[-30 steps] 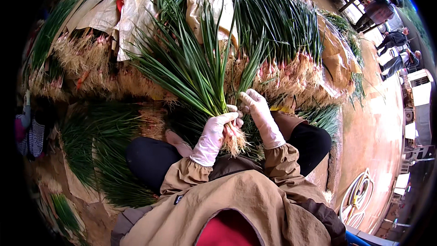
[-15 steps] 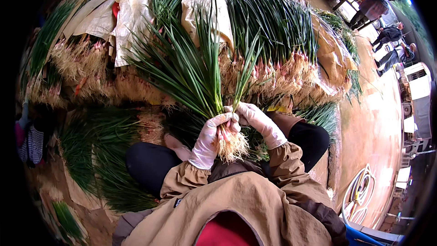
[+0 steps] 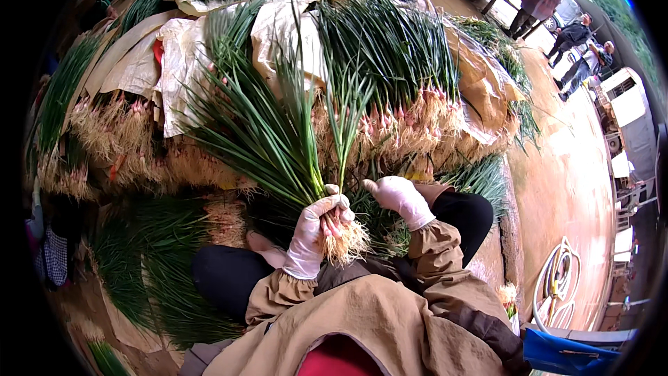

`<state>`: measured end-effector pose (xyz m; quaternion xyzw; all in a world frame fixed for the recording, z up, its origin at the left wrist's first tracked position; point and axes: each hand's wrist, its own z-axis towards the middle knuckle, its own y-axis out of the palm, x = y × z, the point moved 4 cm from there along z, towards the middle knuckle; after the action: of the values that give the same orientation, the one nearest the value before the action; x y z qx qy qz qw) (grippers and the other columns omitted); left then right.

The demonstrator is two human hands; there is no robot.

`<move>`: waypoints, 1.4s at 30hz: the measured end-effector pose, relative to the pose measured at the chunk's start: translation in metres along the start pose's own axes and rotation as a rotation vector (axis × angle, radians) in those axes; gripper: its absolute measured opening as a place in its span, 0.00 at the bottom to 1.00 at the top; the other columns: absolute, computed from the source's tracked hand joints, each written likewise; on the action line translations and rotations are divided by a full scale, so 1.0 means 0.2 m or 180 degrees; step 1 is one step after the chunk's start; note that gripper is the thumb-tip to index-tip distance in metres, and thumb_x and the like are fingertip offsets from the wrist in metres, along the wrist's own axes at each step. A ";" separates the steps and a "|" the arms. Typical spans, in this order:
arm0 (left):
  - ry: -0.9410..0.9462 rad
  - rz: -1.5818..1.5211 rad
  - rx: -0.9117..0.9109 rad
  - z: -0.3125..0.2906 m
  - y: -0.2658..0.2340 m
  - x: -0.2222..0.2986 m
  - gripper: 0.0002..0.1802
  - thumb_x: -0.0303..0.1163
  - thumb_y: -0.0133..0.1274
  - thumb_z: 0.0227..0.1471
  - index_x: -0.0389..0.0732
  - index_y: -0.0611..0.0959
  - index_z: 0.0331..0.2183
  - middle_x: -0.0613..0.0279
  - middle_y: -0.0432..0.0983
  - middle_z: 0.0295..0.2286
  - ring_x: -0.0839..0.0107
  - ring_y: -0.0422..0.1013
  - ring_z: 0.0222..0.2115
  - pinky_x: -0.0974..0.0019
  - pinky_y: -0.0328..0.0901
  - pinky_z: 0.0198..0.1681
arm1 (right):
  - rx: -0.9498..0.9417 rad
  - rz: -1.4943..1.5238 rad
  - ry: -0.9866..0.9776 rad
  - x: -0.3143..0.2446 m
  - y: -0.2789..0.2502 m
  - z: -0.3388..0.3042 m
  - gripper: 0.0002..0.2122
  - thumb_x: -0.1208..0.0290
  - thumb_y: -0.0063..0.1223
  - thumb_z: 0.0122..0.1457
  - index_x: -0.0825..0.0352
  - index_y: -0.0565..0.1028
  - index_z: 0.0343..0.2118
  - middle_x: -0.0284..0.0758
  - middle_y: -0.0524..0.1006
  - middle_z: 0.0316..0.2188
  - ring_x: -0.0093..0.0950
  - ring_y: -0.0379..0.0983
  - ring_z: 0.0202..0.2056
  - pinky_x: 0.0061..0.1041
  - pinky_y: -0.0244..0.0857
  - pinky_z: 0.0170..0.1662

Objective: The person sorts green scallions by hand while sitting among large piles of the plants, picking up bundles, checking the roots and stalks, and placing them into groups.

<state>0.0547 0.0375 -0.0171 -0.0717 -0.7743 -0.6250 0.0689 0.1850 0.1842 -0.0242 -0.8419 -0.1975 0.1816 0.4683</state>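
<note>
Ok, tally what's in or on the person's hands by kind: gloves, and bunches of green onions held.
White gloves: 2, one on the left hand and one on the right hand.
Bunch of green onions held: 1, gripped in the left hand just above the roots; the right hand is off it.
Total: 3

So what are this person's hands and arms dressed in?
Both the left hand and the right hand wear thin, pale whitish gloves. The tan sleeves are loose fabric gathered into ruffled cuffs at the wrists, part of a matching tan smock.
</note>
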 end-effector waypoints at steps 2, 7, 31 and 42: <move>-0.0021 0.0182 0.0279 0.00 -0.02 -0.01 0.05 0.27 0.48 0.55 0.43 0.74 0.37 0.60 0.74 0.26 0.69 0.69 0.24 0.65 0.65 0.33 | -0.0642 0.2256 -0.0399 -0.16 -0.06 -0.13 0.31 0.40 0.37 0.60 0.69 0.76 0.43 0.38 0.80 0.29 0.26 0.71 0.23 0.26 0.67 0.30; -0.0099 0.1190 0.0728 -0.02 0.06 -0.03 0.07 0.26 0.49 0.54 0.36 0.77 0.36 0.53 0.78 0.32 0.64 0.74 0.27 0.62 0.70 0.32 | 0.0349 0.5417 -0.0877 -0.28 -0.20 -0.10 0.12 0.63 0.47 0.63 0.64 0.74 0.45 0.27 0.76 0.25 0.13 0.63 0.20 0.13 0.56 0.23; 0.0174 0.1359 0.0539 0.05 0.00 0.08 0.07 0.25 0.45 0.52 0.36 0.76 0.34 0.55 0.76 0.22 0.68 0.73 0.20 0.68 0.68 0.27 | 0.1598 0.0364 0.0447 0.08 -0.78 0.39 0.17 0.52 0.46 0.61 0.63 0.77 0.37 0.36 0.80 0.28 0.32 0.77 0.29 0.32 0.70 0.36; 0.0040 0.1203 0.0684 0.11 -0.08 0.01 0.10 0.29 0.47 0.57 0.31 0.78 0.33 0.54 0.77 0.20 0.71 0.71 0.15 0.74 0.67 0.24 | 0.0272 0.3523 -0.0409 -0.28 -0.12 0.03 0.11 0.64 0.56 0.58 0.67 0.73 0.31 0.34 0.77 0.26 0.18 0.70 0.22 0.18 0.64 0.24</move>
<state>0.0489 0.0549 -0.0363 -0.2039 -0.8088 -0.5152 0.1970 0.1306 0.1722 0.0010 -0.7874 0.2534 0.4592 0.3238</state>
